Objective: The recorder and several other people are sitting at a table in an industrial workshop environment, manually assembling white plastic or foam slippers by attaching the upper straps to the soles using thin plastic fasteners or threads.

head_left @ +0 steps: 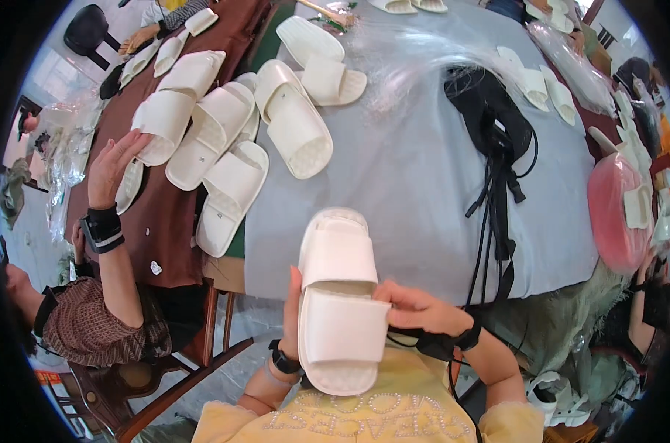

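Clock directions are taken from the held work, with 12 pointing away from the wearer. The wearer is holding a pair of white slippers (341,258), one overlapping the other, in front of a yellow top (416,369) and the near edge of a grey cloth (416,199).

Left hand (292,317): supporting the pair at 9 o'clock. One digit is lying upright along the side edge; the remaining fingers are hiding behind the pair, so I cannot tell whether they are spreading or pressing together.

Right hand (427,314): working at 3 o'clock. Thumb and forefinger are pinching the side of the nearer strap; the other fingers are curling toward the palm.

Surroundings: overlapping white slippers (298,118) are lying between 11 and 12 o'clock. At 10 o'clock, a co-worker's hand (113,166) is touching another white slipper (161,125) with its fingertips above a brown cloth (172,221). Clear plastic wrapping (416,66) is lying between 12 and 1. A black strap (490,125) with cords is resting past 1 o'clock. A pink bundle (615,214) is sitting between 2 and 3.
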Tool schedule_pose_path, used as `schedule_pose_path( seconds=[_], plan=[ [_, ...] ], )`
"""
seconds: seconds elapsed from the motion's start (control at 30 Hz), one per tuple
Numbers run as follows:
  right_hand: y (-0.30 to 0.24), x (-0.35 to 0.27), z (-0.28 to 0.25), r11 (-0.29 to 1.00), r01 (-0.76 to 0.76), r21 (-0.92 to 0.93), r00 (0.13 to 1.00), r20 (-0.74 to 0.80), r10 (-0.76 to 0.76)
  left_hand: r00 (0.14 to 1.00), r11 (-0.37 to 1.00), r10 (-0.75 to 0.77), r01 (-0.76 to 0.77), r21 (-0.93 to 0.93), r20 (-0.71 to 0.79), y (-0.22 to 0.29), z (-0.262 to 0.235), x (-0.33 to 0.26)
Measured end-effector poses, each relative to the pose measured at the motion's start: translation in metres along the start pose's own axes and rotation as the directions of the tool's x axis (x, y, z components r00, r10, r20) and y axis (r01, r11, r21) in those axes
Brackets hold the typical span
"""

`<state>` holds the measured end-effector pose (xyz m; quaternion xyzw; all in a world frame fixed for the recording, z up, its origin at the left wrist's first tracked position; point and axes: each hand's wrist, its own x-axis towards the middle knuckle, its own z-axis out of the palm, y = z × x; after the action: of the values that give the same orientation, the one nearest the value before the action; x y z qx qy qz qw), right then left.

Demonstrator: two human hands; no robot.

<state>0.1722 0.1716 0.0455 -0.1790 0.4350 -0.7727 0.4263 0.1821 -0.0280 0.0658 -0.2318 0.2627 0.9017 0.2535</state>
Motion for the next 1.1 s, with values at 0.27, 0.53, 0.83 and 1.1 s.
schedule_pose_path(
  seconds=[0.27,0.53,0.83,1.1],
  plan=[
    [-0.015,-0.041,0.023,0.972,0.234,0.010,0.850,-0.487,-0.199,0.815,0.820,0.571,-0.558,-0.126,0.101,0.052,-0.016,0.022],
    [-0.014,-0.022,0.021,0.982,0.169,-0.083,0.724,-0.666,-0.181,0.733,0.651,0.677,-0.554,0.519,-0.067,-0.010,-0.010,0.041],
    [-0.041,-0.066,0.011,0.480,-0.556,-0.679,0.501,-0.734,-0.459,0.701,-0.070,0.653,-0.321,0.944,0.287,-0.004,-0.028,0.014],
    [-0.022,-0.038,-0.026,-0.114,-0.620,-0.776,0.738,-0.528,-0.420,0.776,-0.392,0.491,-0.208,0.896,0.395,-0.003,-0.016,0.041]
  ],
)
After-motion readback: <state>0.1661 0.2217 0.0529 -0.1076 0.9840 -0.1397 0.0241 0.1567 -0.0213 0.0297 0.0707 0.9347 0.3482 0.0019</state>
